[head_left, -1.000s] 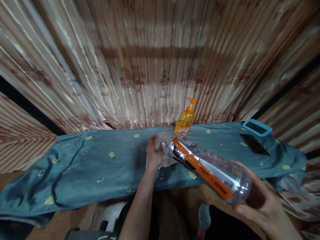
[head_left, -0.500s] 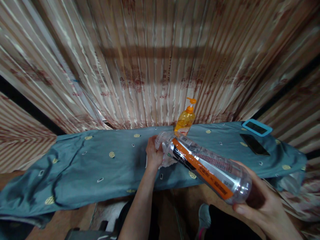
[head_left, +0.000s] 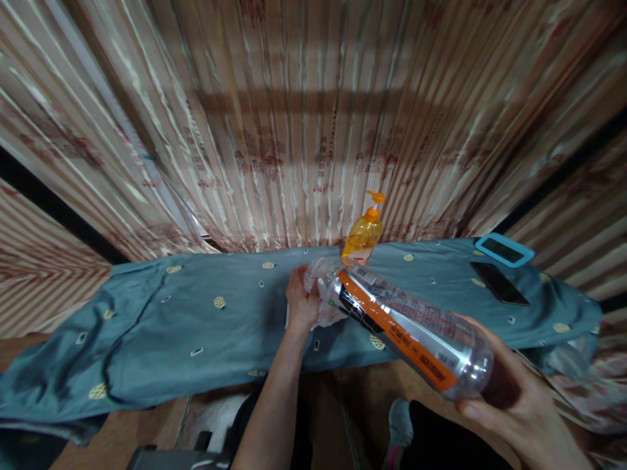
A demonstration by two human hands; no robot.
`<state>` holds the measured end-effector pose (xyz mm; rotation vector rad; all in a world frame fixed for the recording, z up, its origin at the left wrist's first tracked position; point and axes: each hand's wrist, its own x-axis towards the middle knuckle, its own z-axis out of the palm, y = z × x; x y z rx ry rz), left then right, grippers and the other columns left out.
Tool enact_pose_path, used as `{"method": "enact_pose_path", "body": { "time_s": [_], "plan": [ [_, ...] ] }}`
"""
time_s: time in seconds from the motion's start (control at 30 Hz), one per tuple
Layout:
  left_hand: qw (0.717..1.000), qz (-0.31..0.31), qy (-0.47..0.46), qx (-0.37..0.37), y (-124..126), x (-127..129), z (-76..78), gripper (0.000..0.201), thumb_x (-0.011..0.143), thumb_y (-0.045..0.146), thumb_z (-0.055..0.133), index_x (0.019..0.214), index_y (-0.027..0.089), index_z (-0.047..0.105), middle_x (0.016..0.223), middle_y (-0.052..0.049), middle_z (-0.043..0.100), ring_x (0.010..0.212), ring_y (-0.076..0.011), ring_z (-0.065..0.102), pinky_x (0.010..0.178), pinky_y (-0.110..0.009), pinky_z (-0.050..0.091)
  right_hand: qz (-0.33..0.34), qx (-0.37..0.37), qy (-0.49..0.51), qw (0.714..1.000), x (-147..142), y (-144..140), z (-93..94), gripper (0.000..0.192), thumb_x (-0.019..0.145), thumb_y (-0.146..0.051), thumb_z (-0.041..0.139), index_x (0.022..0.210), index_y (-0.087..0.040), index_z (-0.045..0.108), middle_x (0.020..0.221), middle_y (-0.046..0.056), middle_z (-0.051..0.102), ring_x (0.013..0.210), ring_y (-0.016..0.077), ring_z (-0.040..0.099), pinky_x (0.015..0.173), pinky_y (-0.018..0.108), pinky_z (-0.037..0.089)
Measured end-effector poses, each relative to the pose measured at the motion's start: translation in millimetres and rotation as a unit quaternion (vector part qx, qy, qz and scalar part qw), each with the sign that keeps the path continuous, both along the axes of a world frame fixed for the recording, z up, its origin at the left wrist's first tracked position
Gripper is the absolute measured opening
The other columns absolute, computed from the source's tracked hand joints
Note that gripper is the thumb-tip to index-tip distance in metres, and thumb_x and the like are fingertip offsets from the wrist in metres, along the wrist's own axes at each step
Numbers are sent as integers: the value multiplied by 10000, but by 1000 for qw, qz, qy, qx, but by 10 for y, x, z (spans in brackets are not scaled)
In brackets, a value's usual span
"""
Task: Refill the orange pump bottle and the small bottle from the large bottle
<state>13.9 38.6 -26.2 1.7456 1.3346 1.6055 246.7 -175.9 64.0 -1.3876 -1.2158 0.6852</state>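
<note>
Nothing has shifted since a second ago: the left hand [head_left: 300, 301] stays closed around the neck of the one clear plastic bottle [head_left: 401, 323], while the right hand [head_left: 509, 398] cups its base, fingers curled on it. The bottle's long axis runs from the right palm away to the left fingers, mouth pointing away. A crumpled white wipe [head_left: 329, 316] bunches under the left fingers; the cap end is hidden. Beyond the left fingertips stands one orange pump bottle [head_left: 363, 235]; two phones [head_left: 499, 282] lie on the blue cloth [head_left: 161, 326].
</note>
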Motion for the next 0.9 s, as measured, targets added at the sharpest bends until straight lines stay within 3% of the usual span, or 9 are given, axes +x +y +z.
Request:
{"method": "enact_pose_path", "body": {
  "time_s": [0.5,0.9],
  "plan": [
    [1000,-6,-12,10,4,8,3,244,881,328,564,1066,187,638,987,-79,713,918,-250,693,834,-386,556,-32,-7,36,999,-63,4,17,764,566,-306,949,1278,-292,671,1197,23,784,1000,247,778,755,180,615],
    [1000,-7,-17,16,8,9,-8,241,887,315,569,1078,186,639,995,-78,709,933,-248,694,850,-389,556,-23,5,17,1000,-54,1,-4,758,588,-323,942,1294,-376,672,1223,-40,772,1021,210,771,772,161,602]
  ]
}}
